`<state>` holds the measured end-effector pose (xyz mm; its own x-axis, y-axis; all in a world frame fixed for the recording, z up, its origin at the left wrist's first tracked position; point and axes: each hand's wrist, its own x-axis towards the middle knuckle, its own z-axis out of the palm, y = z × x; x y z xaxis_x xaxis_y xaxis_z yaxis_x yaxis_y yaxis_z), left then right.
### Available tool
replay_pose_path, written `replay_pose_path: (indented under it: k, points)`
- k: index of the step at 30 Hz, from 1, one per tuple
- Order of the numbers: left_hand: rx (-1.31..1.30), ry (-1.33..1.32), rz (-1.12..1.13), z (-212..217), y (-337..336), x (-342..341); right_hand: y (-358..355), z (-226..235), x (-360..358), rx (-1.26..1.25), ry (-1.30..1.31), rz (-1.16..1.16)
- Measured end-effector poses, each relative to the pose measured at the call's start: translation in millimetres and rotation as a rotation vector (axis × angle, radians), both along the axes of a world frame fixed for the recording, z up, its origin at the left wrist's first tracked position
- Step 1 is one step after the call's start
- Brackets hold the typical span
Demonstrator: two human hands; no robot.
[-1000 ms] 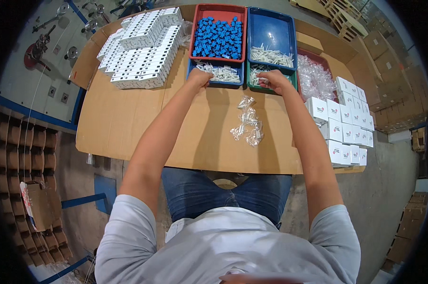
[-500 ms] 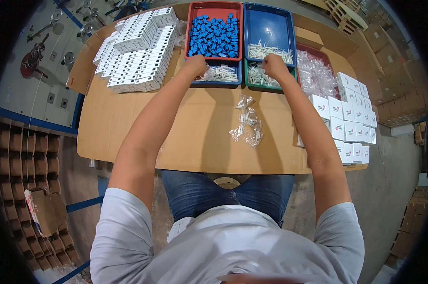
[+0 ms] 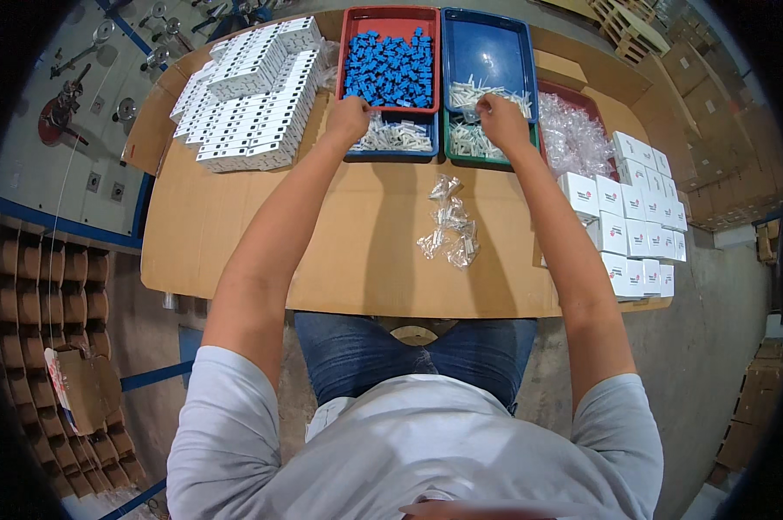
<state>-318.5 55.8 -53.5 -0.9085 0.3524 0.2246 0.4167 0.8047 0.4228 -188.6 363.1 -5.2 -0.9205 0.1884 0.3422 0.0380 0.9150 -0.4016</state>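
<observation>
My left hand (image 3: 348, 121) is closed at the near left corner of the red tray (image 3: 343, 61) full of small blue plastic parts (image 3: 390, 69). Just beside it, a lower blue tray (image 3: 391, 156) holds white plastic pieces (image 3: 396, 134). My right hand (image 3: 502, 121) has its fingers pinched together over the green tray (image 3: 474, 159) of white pieces, close to the front edge of the upper blue tray (image 3: 487, 43). What either hand's fingertips hold is too small to make out. Several small clear bags with white pieces (image 3: 450, 221) lie on the cardboard between my forearms.
White boxes (image 3: 262, 95) are stacked at the left, and more white boxes (image 3: 638, 217) at the right. A dark red tray with clear plastic bags (image 3: 573, 130) stands behind my right forearm. A raised cardboard rim (image 3: 651, 130) borders the cardboard-covered table (image 3: 322, 269).
My left hand has shifted slightly left and up, away from the white pieces to the red tray's corner. My right hand has moved only a little.
</observation>
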Motion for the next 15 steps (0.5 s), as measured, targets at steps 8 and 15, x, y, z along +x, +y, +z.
replay_pose_path:
  k: [8, 15]
  points:
    - [0.820, -0.732, -0.154, 11.6, 49.8, 64.2, -39.0, -17.3, 22.6, -1.174, -0.182, 0.193]
    - [1.100, -0.969, -0.132, 5.2, 89.1, 136.4, -24.7, -21.7, 55.8, -1.301, -0.215, 0.188]
